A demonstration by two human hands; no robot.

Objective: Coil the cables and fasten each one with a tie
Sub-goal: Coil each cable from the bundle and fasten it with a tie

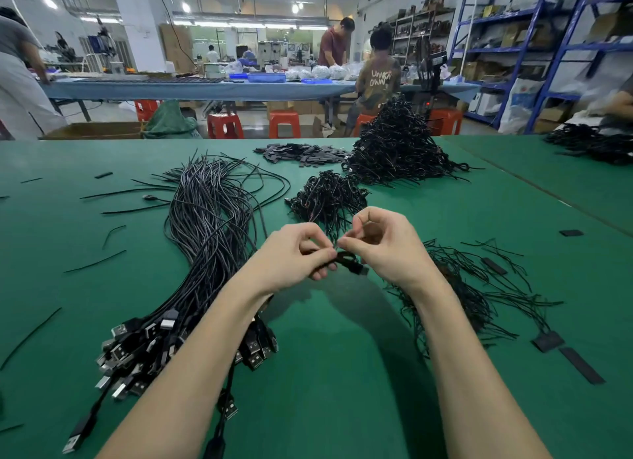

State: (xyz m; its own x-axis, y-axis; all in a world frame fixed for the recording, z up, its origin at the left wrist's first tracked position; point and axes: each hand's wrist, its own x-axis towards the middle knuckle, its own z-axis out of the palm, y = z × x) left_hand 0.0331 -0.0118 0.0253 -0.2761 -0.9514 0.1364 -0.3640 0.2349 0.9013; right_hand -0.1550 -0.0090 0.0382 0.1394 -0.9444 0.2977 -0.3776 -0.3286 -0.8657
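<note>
The green table (342, 373) spreads under my arms. To my left a long bundle of uncoiled cables (205, 225) fans away from me, its USB plugs (144, 342) heaped at the near end. Far right stands a tall heap of tied coils (397, 150), with a smaller heap (325, 194) just beyond my hands. Loose ties (479, 287) lie at my right. My left hand (291, 256) grips a small coiled cable (349, 261) above the table, while my right hand (383, 242) pinches what seems a tie at the coil, too blurred to be sure
</note>
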